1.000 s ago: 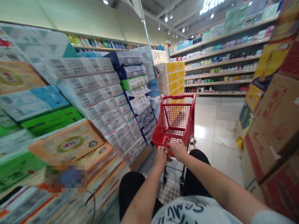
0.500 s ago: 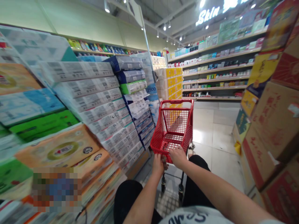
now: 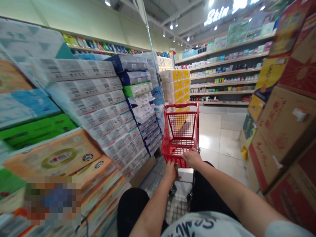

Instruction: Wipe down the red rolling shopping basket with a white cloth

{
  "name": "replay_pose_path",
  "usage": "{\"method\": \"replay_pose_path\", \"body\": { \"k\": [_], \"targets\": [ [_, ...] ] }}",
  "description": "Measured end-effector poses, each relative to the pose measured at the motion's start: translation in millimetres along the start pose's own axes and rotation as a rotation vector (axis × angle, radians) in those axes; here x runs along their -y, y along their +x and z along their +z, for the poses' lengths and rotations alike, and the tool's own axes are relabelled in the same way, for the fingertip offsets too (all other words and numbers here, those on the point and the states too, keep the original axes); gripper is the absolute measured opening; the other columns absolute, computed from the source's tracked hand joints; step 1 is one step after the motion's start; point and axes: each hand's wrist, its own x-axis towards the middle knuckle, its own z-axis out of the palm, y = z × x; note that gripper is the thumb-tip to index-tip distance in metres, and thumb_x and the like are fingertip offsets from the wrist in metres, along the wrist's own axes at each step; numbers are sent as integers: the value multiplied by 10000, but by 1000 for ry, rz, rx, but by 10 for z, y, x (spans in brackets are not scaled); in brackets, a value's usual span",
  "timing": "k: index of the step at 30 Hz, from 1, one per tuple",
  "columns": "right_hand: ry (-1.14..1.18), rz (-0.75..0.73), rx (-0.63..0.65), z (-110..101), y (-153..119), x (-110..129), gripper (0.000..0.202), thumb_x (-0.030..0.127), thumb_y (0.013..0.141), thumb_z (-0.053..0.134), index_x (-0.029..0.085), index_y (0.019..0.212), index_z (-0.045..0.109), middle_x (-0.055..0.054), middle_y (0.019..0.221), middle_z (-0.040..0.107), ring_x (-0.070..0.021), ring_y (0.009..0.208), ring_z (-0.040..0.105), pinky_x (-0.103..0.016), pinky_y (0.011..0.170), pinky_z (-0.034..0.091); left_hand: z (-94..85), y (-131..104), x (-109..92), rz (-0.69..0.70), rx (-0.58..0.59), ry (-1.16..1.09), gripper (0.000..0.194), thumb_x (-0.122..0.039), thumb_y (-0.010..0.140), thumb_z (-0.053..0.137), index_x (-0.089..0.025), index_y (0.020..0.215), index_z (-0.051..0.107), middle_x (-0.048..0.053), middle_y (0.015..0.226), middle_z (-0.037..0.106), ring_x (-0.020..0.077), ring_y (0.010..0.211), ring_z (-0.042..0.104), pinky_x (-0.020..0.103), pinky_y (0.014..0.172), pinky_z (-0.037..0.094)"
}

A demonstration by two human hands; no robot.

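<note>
Cart: red shopping cart (image 3: pixel 180 142) straight ahead of me, low end nearest, handle bar (image 3: pixel 181 105) at the far end; 2 wheels visible below the near end.
Right hand: my right hand (image 3: pixel 193 158) has its fingers hooked over the cart's near rim.
Left hand: my left hand (image 3: pixel 170 171) touches the same edge, just beside the right; underside hidden, can't tell how closed.
Legs: 2 black-clad legs (image 3: pixel 133 210), knees bent, 1 each side of the hands.
Left side: stacked white packs (image 3: pixel 98 89); orange packs (image 3: pixel 60 156) nearer, lower-left patch pixelated.
Beyond cart: yellow packs (image 3: pixel 182 86) stacked, then stocked shelves (image 3: pixel 222 82) under a lit "Skin" sign (image 3: pixel 217 14).
Right side: cardboard boxes (image 3: pixel 286 121) piled, well apart from cart.
</note>
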Motion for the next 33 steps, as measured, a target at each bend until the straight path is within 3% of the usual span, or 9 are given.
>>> {"method": "replay_pose_path", "body": {
  "k": [2, 7, 13, 18, 20, 24, 29, 33],
  "targets": [
    [0, -12, -5, -12, -30, -90, 411, 365, 1001, 323, 199, 805, 644, -38, 853, 726, -152, 805, 636, -317, 888, 246, 32, 0, 8, 9, -1, -13, 444, 112, 608, 423, -187, 905, 565, 58, 1050, 525, 169, 1013, 536, 290, 935, 438],
    [-19, -50, 53, -109, -22, -215, 409, 365, 1000, 320, 197, 813, 643, -41, 877, 725, -152, 818, 633, -317, 857, 253, 39, 80, -83, 117, -169, -10, 401, 69, 666, 432, -199, 939, 552, 40, 1043, 504, 173, 1017, 519, 333, 964, 431],
    [-10, 9, 102, -166, 90, -188, 501, 472, 994, 289, 197, 816, 668, -49, 885, 729, -163, 825, 632, -324, 840, 259, 74, 154, -159, 102, -2, 40, 369, 67, 686, 436, -186, 908, 589, 47, 981, 527, 165, 931, 544, 285, 883, 460],
    [13, 8, 60, -128, 82, -189, 463, 450, 988, 326, 194, 805, 667, -46, 872, 729, -158, 804, 628, -325, 849, 260, -87, 176, -193, 207, -190, -13, 380, 27, 736, 467, -204, 1008, 597, 44, 1053, 512, 166, 1009, 540, 306, 955, 449],
    [20, 7, 58, -125, 74, -212, 467, 454, 987, 327, 190, 803, 665, -50, 870, 728, -160, 805, 627, -328, 851, 261, -150, 199, -222, 235, -152, 22, 391, 21, 746, 474, -204, 1037, 607, 49, 1080, 511, 170, 1036, 534, 304, 974, 441],
    [33, 0, 89, -129, 75, -249, 467, 459, 986, 332, 192, 802, 668, -50, 864, 727, -166, 796, 627, -330, 859, 264, -163, 197, -230, 198, 43, 136, 359, 27, 749, 458, -181, 974, 644, 50, 1011, 544, 164, 948, 554, 286, 900, 470],
    [39, -12, 85, -132, 69, -240, 474, 462, 987, 319, 191, 811, 666, -62, 879, 728, -179, 814, 628, -339, 874, 266, -83, 126, -168, 203, -30, 213, 373, 23, 767, 451, -175, 1022, 639, 67, 1038, 557, 177, 1002, 538, 299, 931, 450],
    [32, -3, 76, -139, 59, -211, 455, 450, 983, 337, 193, 809, 669, -62, 873, 726, -180, 811, 633, -345, 875, 265, -35, 89, -41, 123, 47, 259, 370, 22, 768, 435, -169, 996, 654, 85, 1082, 575, 194, 993, 560, 312, 894, 469]
  ]
}}
